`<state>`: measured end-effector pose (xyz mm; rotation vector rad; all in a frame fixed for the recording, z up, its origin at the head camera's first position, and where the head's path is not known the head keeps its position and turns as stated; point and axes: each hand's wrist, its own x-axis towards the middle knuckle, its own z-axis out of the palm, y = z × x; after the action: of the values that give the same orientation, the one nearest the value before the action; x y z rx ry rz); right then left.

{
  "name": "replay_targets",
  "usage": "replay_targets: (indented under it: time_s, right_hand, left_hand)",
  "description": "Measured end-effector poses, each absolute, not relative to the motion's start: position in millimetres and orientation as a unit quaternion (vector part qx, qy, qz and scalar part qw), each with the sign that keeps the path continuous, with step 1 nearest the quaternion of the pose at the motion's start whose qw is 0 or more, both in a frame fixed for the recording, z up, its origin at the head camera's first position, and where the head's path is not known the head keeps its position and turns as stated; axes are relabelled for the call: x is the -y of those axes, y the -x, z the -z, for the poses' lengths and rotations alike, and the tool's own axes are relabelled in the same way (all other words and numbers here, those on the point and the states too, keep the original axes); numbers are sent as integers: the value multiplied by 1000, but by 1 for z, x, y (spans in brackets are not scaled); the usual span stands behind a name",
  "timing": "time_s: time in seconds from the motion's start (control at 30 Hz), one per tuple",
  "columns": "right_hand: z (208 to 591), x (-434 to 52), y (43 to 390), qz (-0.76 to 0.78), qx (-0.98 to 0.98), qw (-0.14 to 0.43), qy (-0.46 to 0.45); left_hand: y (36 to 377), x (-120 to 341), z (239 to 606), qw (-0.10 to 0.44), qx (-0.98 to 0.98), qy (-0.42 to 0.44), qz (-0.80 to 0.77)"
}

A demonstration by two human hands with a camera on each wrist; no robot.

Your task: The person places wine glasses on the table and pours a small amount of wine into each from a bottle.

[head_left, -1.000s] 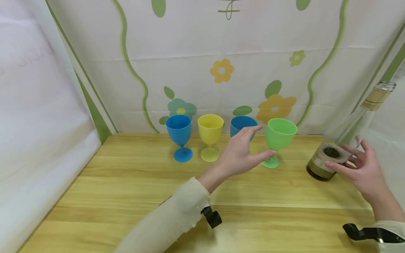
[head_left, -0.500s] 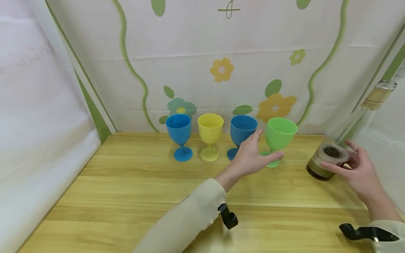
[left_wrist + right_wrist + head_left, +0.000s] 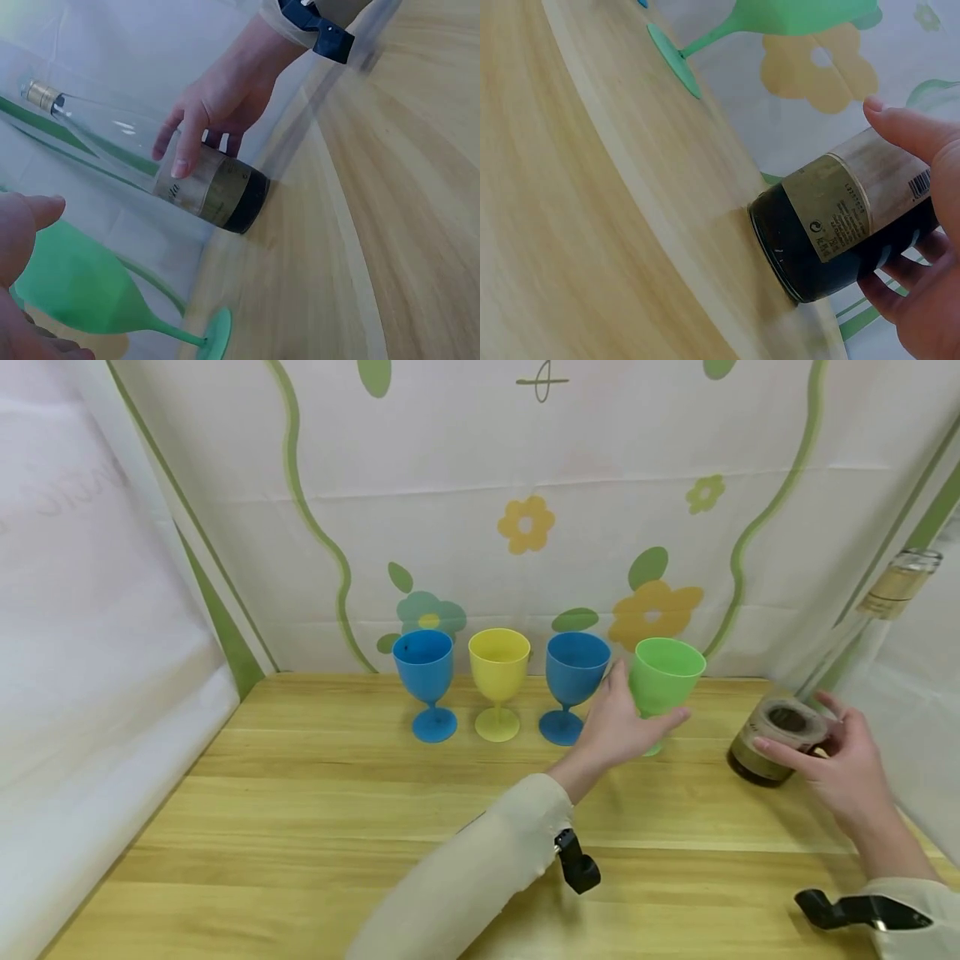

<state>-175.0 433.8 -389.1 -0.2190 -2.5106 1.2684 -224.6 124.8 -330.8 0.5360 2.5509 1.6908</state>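
Flower-printed cloth hangs behind a pale wooden bench (image 3: pixel 315 810) with four plastic goblets in a row at the back. Far to the left of the left hand (image 3: pixel 622 727) stands a blue goblet (image 3: pixel 426 681), then a yellow goblet (image 3: pixel 498 681), then a second blue goblet (image 3: pixel 572 681) just beside its knuckles. That hand reaches to the bowl of the green goblet (image 3: pixel 663 681), thumb at the near side and fingers behind; its fingers are spread and curving, and whether they already grip I cannot tell. The step looks like taking up this goblet. Closing cleanly calls for care, since the neighbouring blue one stands close and could be knocked. To the right, well apart from that goblet, the right hand (image 3: pixel 843 768) wraps its fingers round the body of a wine bottle (image 3: pixel 840 225), which leans on its base edge with its neck toward the cloth wall.
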Motion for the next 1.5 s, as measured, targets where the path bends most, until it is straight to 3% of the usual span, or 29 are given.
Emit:
replay_targets:
  time_s: [0.33,0.8,1.1,1.5]
  right_hand:
    - [390,-428,177,-440,879,167,81]
    - [388,-427,177,-435,882,156,87]
    - [389,-431,178,-439,885,111,107]
    - [388,-428,174,-440,879,148,109]
  left_hand:
    - [235,-136,332,42,-826,-109,-552]
    - [242,-151,331,16,-819,-92,-567]
    - [241,-154,329,-9,-828,-103,-551]
    - [227,-152,328,-1,-828,-109,-550]
